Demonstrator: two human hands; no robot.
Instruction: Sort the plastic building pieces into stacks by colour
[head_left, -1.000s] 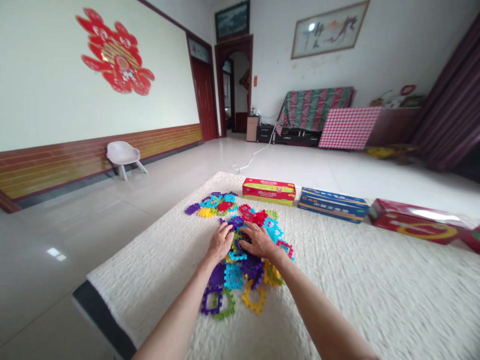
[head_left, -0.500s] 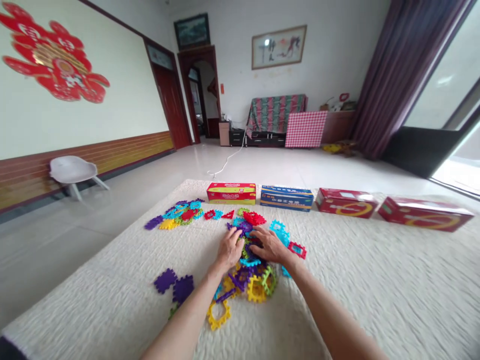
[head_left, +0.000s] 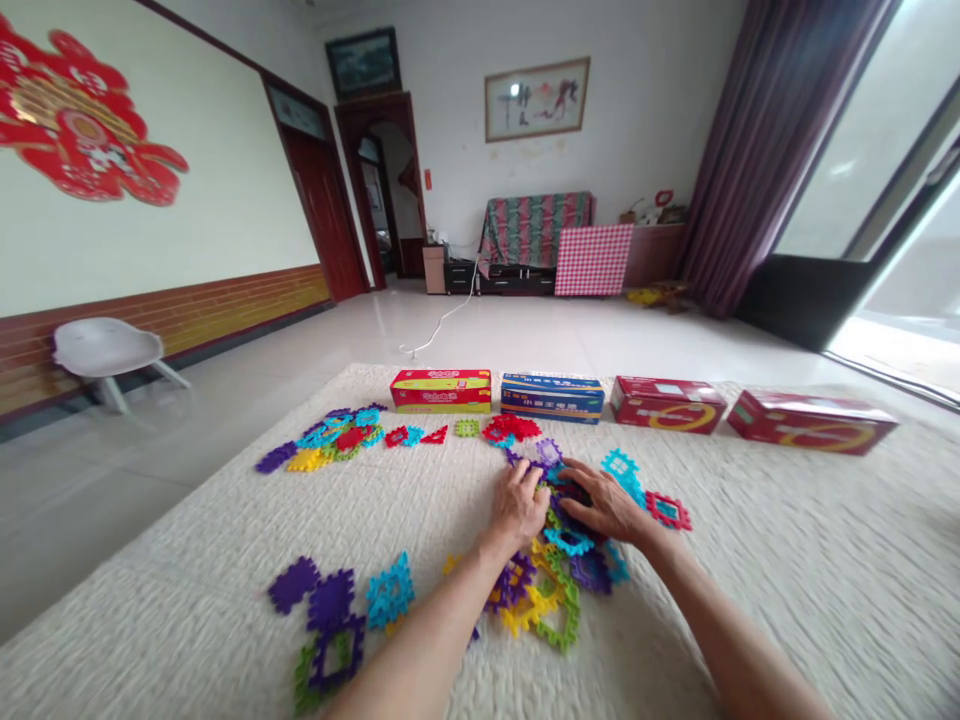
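Note:
A loose heap of colourful interlocking plastic pieces, with toothed edges and many with open middles, lies on the pale quilted cover [head_left: 225,560]. My left hand [head_left: 520,505] rests on the left side of the heap, fingers bent downward over purple pieces. My right hand [head_left: 602,500] lies opposite, palm down with fingers apart, over the heap's right side. Pieces in the gap between the hands are partly covered by them. A light blue frame [head_left: 568,541] and yellow pieces [head_left: 529,608] show nearer me. A red frame [head_left: 667,510] lies right of my right hand.
Beyond the heap stand a red and yellow box [head_left: 441,392], a blue box [head_left: 552,398] and two dark red boxes [head_left: 667,405]. More pieces, including a red one [head_left: 351,440], cluster at left. Purple pieces [head_left: 331,598] lie front left. A white chair [head_left: 109,350] stands on the floor.
Both hands have moved right, and pieces of the heap have shifted right with them. A light blue piece and a purple frame now show left of my left forearm. The view has turned slightly right.

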